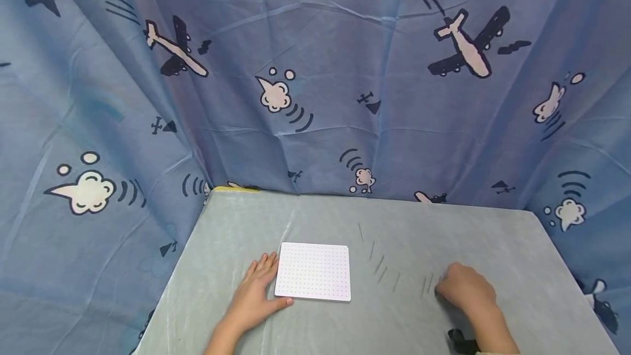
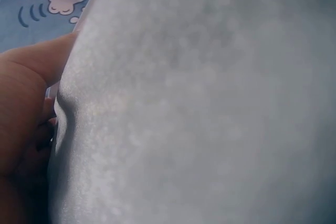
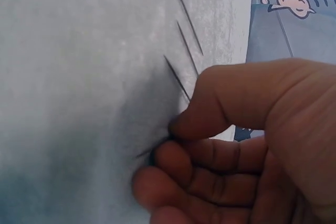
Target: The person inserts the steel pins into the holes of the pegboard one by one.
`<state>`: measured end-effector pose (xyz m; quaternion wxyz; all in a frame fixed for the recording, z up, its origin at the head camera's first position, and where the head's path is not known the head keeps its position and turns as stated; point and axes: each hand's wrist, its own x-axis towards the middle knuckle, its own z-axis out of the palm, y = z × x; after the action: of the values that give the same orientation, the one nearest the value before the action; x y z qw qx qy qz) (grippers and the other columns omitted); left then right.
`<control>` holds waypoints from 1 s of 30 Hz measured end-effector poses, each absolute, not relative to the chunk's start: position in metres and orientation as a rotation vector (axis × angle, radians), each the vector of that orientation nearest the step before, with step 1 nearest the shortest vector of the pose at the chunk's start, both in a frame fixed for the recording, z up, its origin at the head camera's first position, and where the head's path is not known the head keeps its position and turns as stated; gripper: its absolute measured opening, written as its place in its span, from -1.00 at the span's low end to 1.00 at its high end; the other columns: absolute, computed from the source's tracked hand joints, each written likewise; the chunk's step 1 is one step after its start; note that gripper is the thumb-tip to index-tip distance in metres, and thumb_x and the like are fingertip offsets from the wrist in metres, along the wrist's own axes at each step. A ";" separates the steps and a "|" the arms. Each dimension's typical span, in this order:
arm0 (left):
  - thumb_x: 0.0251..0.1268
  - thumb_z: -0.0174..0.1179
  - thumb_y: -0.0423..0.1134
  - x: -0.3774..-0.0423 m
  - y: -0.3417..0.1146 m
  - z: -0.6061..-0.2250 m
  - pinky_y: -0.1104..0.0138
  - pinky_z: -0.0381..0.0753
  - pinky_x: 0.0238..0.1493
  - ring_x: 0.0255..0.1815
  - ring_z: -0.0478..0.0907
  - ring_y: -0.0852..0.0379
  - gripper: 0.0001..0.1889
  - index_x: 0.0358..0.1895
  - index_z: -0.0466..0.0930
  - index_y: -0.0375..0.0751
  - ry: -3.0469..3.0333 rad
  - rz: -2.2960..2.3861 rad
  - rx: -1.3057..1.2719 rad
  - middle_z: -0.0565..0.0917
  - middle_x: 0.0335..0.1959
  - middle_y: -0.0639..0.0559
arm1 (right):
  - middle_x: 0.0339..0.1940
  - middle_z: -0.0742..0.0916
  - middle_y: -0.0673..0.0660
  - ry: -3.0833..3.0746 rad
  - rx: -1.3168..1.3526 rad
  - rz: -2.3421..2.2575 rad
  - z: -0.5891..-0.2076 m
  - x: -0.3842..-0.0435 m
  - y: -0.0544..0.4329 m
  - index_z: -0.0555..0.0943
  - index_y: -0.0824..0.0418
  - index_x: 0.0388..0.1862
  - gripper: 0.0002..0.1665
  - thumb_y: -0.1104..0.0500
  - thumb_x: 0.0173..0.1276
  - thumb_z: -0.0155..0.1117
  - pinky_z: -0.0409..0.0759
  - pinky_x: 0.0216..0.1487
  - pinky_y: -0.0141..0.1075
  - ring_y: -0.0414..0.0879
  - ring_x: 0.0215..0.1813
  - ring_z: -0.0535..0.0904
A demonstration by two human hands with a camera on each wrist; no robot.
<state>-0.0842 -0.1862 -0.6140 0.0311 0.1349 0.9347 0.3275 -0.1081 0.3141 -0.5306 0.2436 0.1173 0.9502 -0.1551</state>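
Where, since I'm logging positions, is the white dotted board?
In the head view's lower middle, the white dotted board lies just right of the left hand, with thin dark needles farther right.

The right hand [image 1: 465,289] hid its fingertips from the head view and part of its pinched thin needle [image 3: 145,153] from its wrist view, while the left wrist view cropped the left hand [image 2: 23,108] and blurred the tabletop [image 2: 210,103].
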 end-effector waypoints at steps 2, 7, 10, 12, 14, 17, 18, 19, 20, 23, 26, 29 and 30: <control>0.08 0.61 0.33 -0.086 -0.186 -0.613 0.07 -0.13 0.80 0.80 0.03 -0.06 0.14 0.67 0.38 -0.21 2.886 1.007 0.415 0.29 0.73 -0.04 | -0.46 0.60 0.18 2.608 0.317 -0.431 -0.531 -0.110 0.316 0.66 0.36 -0.35 -0.75 0.15 0.28 0.37 0.49 -0.40 -0.11 0.06 -0.39 0.49; 0.08 0.60 0.33 -0.090 -0.185 -0.610 0.04 -0.11 0.80 0.80 0.04 -0.07 0.13 0.67 0.39 -0.19 2.904 1.019 0.426 0.29 0.73 -0.03 | -0.44 0.63 0.16 2.651 0.281 -0.444 -0.531 -0.115 0.320 0.64 0.33 -0.33 -0.74 0.12 0.26 0.39 0.54 -0.38 -0.08 0.07 -0.38 0.51; 0.08 0.59 0.34 -0.091 -0.185 -0.611 0.02 -0.10 0.80 0.79 0.06 -0.09 0.14 0.67 0.40 -0.19 2.908 1.030 0.439 0.30 0.72 -0.04 | -0.45 0.62 0.15 2.653 0.264 -0.471 -0.531 -0.116 0.319 0.62 0.28 -0.34 -0.75 0.09 0.30 0.38 0.52 -0.37 -0.08 0.05 -0.37 0.51; 0.07 0.60 0.34 -0.090 -0.185 -0.612 0.01 -0.10 0.79 0.79 0.07 -0.11 0.14 0.66 0.40 -0.20 2.900 1.048 0.439 0.31 0.72 -0.05 | -0.46 0.60 0.13 2.653 0.258 -0.495 -0.532 -0.115 0.317 0.59 0.24 -0.36 -0.76 0.09 0.34 0.35 0.48 -0.38 -0.11 0.04 -0.39 0.50; 0.06 0.59 0.35 -0.088 -0.185 -0.613 0.00 -0.09 0.79 0.78 0.08 -0.12 0.14 0.65 0.41 -0.21 2.901 1.054 0.438 0.32 0.72 -0.06 | -0.49 0.57 0.12 2.663 0.257 -0.526 -0.533 -0.114 0.312 0.55 0.21 -0.39 -0.76 0.09 0.36 0.33 0.43 -0.41 -0.14 0.02 -0.41 0.48; 0.06 0.59 0.36 -0.087 -0.185 -0.615 -0.01 -0.08 0.78 0.78 0.09 -0.13 0.14 0.65 0.42 -0.22 2.906 1.053 0.436 0.32 0.71 -0.06 | -0.53 0.52 0.09 2.729 0.250 -0.567 -0.532 -0.114 0.301 0.50 0.17 -0.42 -0.78 0.11 0.36 0.29 0.34 -0.47 -0.19 -0.01 -0.47 0.43; 0.06 0.58 0.37 -0.086 -0.184 -0.615 -0.01 -0.07 0.77 0.78 0.09 -0.13 0.14 0.65 0.42 -0.22 2.913 1.050 0.438 0.33 0.71 -0.07 | -0.54 0.51 0.09 2.754 0.247 -0.585 -0.532 -0.114 0.296 0.49 0.17 -0.42 -0.78 0.12 0.36 0.29 0.32 -0.49 -0.20 -0.02 -0.49 0.41; 0.06 0.58 0.37 -0.086 -0.184 -0.615 -0.01 -0.07 0.77 0.78 0.09 -0.13 0.14 0.65 0.42 -0.22 2.916 1.048 0.439 0.33 0.71 -0.07 | -0.57 0.48 0.07 2.789 0.238 -0.610 -0.531 -0.114 0.292 0.46 0.15 -0.44 -0.78 0.13 0.35 0.28 0.28 -0.51 -0.22 -0.03 -0.51 0.39; 0.06 0.58 0.37 -0.085 -0.184 -0.615 -0.02 -0.06 0.76 0.78 0.10 -0.14 0.14 0.64 0.42 -0.23 2.920 1.046 0.439 0.33 0.71 -0.07 | -0.59 0.46 0.06 2.831 0.225 -0.636 -0.530 -0.114 0.288 0.44 0.13 -0.45 -0.77 0.14 0.35 0.26 0.25 -0.53 -0.24 -0.04 -0.54 0.37; 0.06 0.58 0.37 -0.082 -0.185 -0.617 -0.04 -0.05 0.75 0.77 0.11 -0.18 0.15 0.64 0.43 -0.26 2.913 1.063 0.439 0.34 0.70 -0.10 | -0.63 0.42 0.02 2.973 0.167 -0.704 -0.529 -0.113 0.276 0.40 0.09 -0.46 -0.77 0.17 0.33 0.25 0.21 -0.57 -0.25 -0.06 -0.60 0.34; 0.07 0.57 0.39 -0.080 -0.186 -0.619 0.03 -0.09 0.76 0.77 0.12 -0.20 0.16 0.63 0.42 -0.28 2.912 1.071 0.446 0.34 0.70 -0.12 | -0.66 0.40 -0.02 3.137 0.102 -0.772 -0.530 -0.112 0.265 0.37 0.06 -0.45 -0.75 0.21 0.30 0.26 0.18 -0.58 -0.25 -0.08 -0.62 0.32; 0.08 0.54 0.42 -0.079 -0.188 -0.622 0.26 -0.24 0.78 0.76 0.14 -0.21 0.17 0.64 0.41 -0.30 2.921 1.066 0.472 0.34 0.70 -0.13 | -0.64 0.42 -0.06 3.268 0.037 -0.860 -0.532 -0.114 0.255 0.38 0.04 -0.43 -0.74 0.27 0.25 0.29 0.19 -0.56 -0.28 -0.14 -0.62 0.31; 0.08 0.53 0.44 -0.079 -0.188 -0.622 0.35 -0.30 0.76 0.76 0.14 -0.21 0.18 0.64 0.41 -0.29 2.923 1.062 0.478 0.34 0.71 -0.13 | -0.62 0.46 -0.07 3.294 0.018 -0.899 -0.533 -0.115 0.252 0.41 0.04 -0.42 -0.76 0.28 0.25 0.30 0.21 -0.54 -0.29 -0.16 -0.62 0.32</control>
<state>-0.0789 -0.1884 -0.6224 -0.0024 0.1519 0.9290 0.3374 -0.1150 0.2516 -0.5333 -0.1361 0.0051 0.9558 -0.2607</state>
